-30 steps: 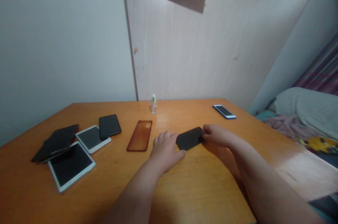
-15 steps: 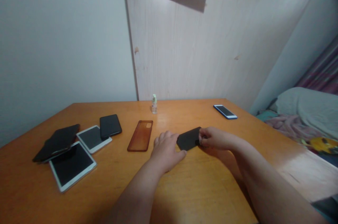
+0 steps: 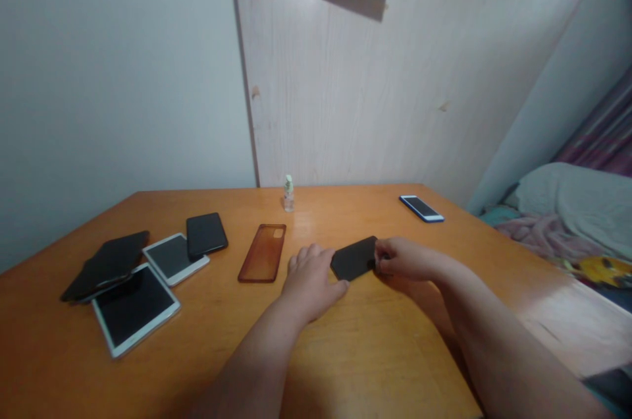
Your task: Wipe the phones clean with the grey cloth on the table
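Observation:
A flat dark phone-sized slab (image 3: 353, 259) lies at an angle on the wooden table, and both my hands are at its ends. My left hand (image 3: 311, 280) rests with fingers and thumb apart, touching the slab's left end. Closed in a pinch at the right end is my right hand (image 3: 395, 257); whether it grips the slab's edge or something small is hidden by the fingers. Left of my left hand lies a translucent brown phone case (image 3: 263, 254) with a camera cutout.
A small clear bottle (image 3: 289, 195) stands towards the back. A blue-edged phone (image 3: 421, 208) lies at the far right. On the left are a white tablet (image 3: 137, 310), a second white tablet (image 3: 175, 259), a black device (image 3: 206, 234) and a dark folder-like cover (image 3: 108, 264).
My right hand has shifted very slightly to the right along the slab's end. My left hand and the other things stay where they were.

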Available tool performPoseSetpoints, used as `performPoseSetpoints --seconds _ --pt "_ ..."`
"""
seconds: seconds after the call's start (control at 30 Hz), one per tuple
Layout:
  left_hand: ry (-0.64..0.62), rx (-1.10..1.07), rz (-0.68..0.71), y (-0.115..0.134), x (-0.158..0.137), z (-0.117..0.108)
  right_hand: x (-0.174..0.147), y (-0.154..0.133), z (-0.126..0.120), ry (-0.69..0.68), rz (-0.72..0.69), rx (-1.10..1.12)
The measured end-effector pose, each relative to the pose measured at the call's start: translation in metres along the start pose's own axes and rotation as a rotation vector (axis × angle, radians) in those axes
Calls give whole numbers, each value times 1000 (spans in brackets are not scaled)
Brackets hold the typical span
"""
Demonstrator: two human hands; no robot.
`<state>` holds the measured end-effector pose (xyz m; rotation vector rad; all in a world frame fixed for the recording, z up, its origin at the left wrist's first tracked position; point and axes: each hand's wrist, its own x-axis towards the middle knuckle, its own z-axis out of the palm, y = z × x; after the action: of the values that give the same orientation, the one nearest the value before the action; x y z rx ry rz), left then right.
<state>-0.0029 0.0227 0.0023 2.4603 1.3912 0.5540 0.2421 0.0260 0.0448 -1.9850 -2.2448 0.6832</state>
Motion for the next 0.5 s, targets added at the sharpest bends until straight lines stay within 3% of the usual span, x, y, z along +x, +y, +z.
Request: performPoseSetpoints --seconds 0.1,0.27,0.5 --pt "12 -5 7 -2 0 3 0 2 -2 18 7 -8" --pt "15 -7 17 -3 0 5 1 -1 -1 -50 -103 195" --pt "18 -12 8 -3 0 4 14 13 2 199 22 161"
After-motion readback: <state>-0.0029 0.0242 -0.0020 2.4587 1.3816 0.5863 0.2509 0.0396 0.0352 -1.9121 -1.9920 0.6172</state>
